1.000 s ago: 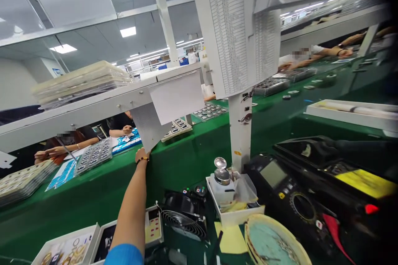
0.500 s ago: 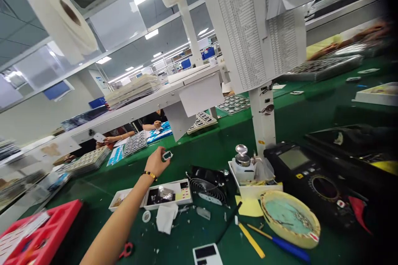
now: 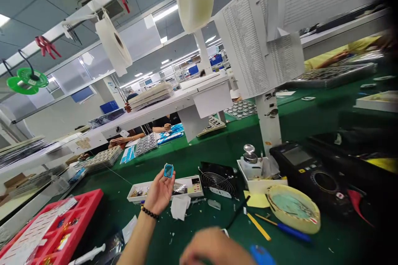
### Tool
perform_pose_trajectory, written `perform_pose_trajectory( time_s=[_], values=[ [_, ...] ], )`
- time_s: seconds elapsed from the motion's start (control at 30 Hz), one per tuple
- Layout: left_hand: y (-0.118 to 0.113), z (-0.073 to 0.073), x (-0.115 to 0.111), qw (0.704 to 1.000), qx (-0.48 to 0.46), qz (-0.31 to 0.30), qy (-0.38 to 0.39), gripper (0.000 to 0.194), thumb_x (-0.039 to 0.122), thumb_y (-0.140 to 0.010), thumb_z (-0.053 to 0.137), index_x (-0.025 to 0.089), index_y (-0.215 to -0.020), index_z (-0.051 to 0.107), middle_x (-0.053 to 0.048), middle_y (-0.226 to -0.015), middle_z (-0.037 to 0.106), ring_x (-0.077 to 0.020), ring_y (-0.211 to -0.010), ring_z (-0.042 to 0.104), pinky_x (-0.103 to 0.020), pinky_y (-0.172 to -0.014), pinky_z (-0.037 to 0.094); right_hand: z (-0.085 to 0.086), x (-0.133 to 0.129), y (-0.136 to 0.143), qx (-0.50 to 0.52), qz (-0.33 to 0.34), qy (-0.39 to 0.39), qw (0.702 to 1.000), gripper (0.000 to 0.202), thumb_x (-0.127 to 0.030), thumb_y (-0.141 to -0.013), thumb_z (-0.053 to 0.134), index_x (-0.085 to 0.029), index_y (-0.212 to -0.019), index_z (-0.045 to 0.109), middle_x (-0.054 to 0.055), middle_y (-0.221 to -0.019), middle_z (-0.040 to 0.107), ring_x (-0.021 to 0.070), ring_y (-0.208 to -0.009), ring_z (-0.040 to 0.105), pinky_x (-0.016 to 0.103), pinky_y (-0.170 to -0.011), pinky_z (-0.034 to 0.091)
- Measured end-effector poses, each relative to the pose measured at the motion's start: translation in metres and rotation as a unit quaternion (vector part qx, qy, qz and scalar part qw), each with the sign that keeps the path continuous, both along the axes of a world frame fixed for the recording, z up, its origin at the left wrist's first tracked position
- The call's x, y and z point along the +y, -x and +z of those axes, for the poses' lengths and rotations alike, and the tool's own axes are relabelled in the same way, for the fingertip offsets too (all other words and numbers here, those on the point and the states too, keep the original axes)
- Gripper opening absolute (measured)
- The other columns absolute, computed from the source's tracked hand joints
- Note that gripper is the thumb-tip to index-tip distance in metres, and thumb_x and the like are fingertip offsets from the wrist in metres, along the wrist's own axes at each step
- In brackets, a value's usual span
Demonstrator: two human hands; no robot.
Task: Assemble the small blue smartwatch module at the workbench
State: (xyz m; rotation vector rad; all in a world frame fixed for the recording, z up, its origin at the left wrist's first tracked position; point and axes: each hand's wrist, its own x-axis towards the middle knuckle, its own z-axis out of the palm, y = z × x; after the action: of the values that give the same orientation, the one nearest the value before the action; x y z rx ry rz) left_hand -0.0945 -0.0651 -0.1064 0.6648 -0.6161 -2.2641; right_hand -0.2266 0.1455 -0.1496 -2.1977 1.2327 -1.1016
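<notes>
My left hand is raised over the green bench, palm turned toward me. Its fingertips pinch a small rounded-square part with a blue face and a pale rim. At the bottom edge, my right hand is smeared by motion, so its fingers cannot be made out. Just right of it lies or moves a blurred blue thing. Behind my left hand stands a long white tray of small parts, with a crumpled white tissue in front of it.
To the left sits a red compartment tray beside a white syringe. A black fan, a pump bottle, a round yellowish dish and a black meter stand at right. Co-workers' hands show beyond the shelf.
My left hand has turned palm toward me, so the part now shows its blue face instead of a dark one. My right hand has come into view at the bottom. The view has shifted.
</notes>
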Motion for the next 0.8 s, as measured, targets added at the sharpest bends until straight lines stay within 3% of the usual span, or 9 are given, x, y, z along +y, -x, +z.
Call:
perform_pose_trajectory(
  time_s=[0.1,0.13,0.2,0.27,0.33,0.43,0.5,0.57,0.8],
  values=[
    [-0.006,-0.016,0.021,0.999,0.012,-0.038,0.014,0.028,0.029,-0.104,0.055,0.006,-0.114,0.066,-0.012,-0.105,0.071,-0.0143,-0.086,0.07,-0.02,-0.081,0.059,-0.003,-0.037,0.027,-0.216,-0.11,0.03,0.97,0.034,-0.044,-0.11,0.044,-0.022,-0.113,0.07,0.001,-0.089,0.067,0.024,-0.085,0.064,0.034,-0.081,0.051],
    [-0.006,-0.023,0.025,0.997,-0.002,-0.046,0.054,0.028,0.031,-0.099,0.064,0.008,-0.114,0.067,-0.012,-0.107,0.071,-0.0146,-0.088,0.07,-0.021,-0.083,0.059,-0.008,-0.046,0.035,-0.28,-0.119,0.019,0.952,0.036,-0.049,-0.109,0.048,-0.02,-0.115,0.069,0.002,-0.089,0.066,0.0246,-0.084,0.063,0.034,-0.08,0.051],
    [-0.007,-0.036,0.034,0.974,-0.074,-0.034,0.21,0.044,0.037,-0.084,0.082,0.012,-0.116,0.066,-0.012,-0.112,0.069,-0.0176,-0.097,0.068,-0.024,-0.089,0.057,-0.022,-0.058,0.044,-0.369,-0.097,-0.018,0.924,0.047,-0.06,-0.109,0.055,-0.017,-0.126,0.065,0.005,-0.096,0.066,0.0263,-0.087,0.063,0.035,-0.079,0.052],
    [-0.007,-0.047,0.042,0.895,-0.19,0.019,0.404,0.059,0.044,-0.078,0.087,0.017,-0.124,0.062,-0.012,-0.118,0.067,-0.0212,-0.108,0.065,-0.028,-0.096,0.055,-0.036,-0.062,0.045,-0.419,-0.046,-0.063,0.904,0.059,-0.067,-0.109,0.056,-0.015,-0.137,0.061,0.01,-0.109,0.065,0.0285,-0.098,0.062,0.036,-0.083,0.054],
    [-0.009,-0.055,0.05,0.78,-0.29,0.08,0.548,0.06,0.045,-0.083,0.082,0.022,-0.132,0.057,-0.01,-0.123,0.066,-0.0219,-0.115,0.063,-0.03,-0.101,0.052,-0.045,-0.063,0.042,-0.45,-0.001,-0.1,0.888,0.066,-0.071,-0.108,0.058,-0.015,-0.143,0.059,0.012,-0.119,0.063,0.0306,-0.108,0.061,0.037,-0.084,0.055],
    [-0.012,-0.064,0.059,0.649,-0.338,0.121,0.671,0.055,0.036,-0.089,0.077,0.03,-0.138,0.053,-0.006,-0.125,0.065,-0.0204,-0.114,0.063,-0.031,-0.101,0.051,-0.05,-0.062,0.039,-0.482,0.041,-0.135,0.865,0.07,-0.075,-0.103,0.067,-0.015,-0.139,0.064,0.012,-0.117,0.064,0.032,-0.11,0.061,0.036,-0.084,0.057],
    [-0.012,-0.067,0.061,0.596,-0.329,0.126,0.722,0.055,0.03,-0.089,0.075,0.034,-0.139,0.051,-0.004,-0.124,0.066,-0.0196,-0.111,0.065,-0.03,-0.097,0.053,-0.049,-0.063,0.04,-0.489,0.041,-0.144,0.859,0.07,-0.075,-0.1,0.072,-0.014,-0.134,0.068,0.012,-0.112,0.066,0.0314,-0.105,0.063,0.035,-0.083,0.058],
    [-0.011,-0.07,0.063,0.572,-0.324,0.127,0.743,0.058,0.027,-0.09,0.075,0.035,-0.141,0.049,-0.003,-0.121,0.067,-0.019,-0.109,0.065,-0.03,-0.095,0.054,-0.048,-0.065,0.043,-0.485,0.038,-0.155,0.86,0.07,-0.075,-0.098,0.075,-0.013,-0.13,0.07,0.012,-0.11,0.066,0.0307,-0.101,0.065,0.034,-0.082,0.059],
    [-0.01,-0.072,0.063,0.558,-0.321,0.137,0.753,0.061,0.032,-0.089,0.078,0.033,-0.142,0.049,-0.003,-0.119,0.066,-0.0181,-0.106,0.066,-0.029,-0.094,0.055,-0.046,-0.063,0.047,-0.486,0.05,-0.184,0.853,0.071,-0.074,-0.098,0.074,-0.011,-0.129,0.069,0.013,-0.106,0.068,0.0289,-0.095,0.068,0.032,-0.082,0.059]
  ],
)
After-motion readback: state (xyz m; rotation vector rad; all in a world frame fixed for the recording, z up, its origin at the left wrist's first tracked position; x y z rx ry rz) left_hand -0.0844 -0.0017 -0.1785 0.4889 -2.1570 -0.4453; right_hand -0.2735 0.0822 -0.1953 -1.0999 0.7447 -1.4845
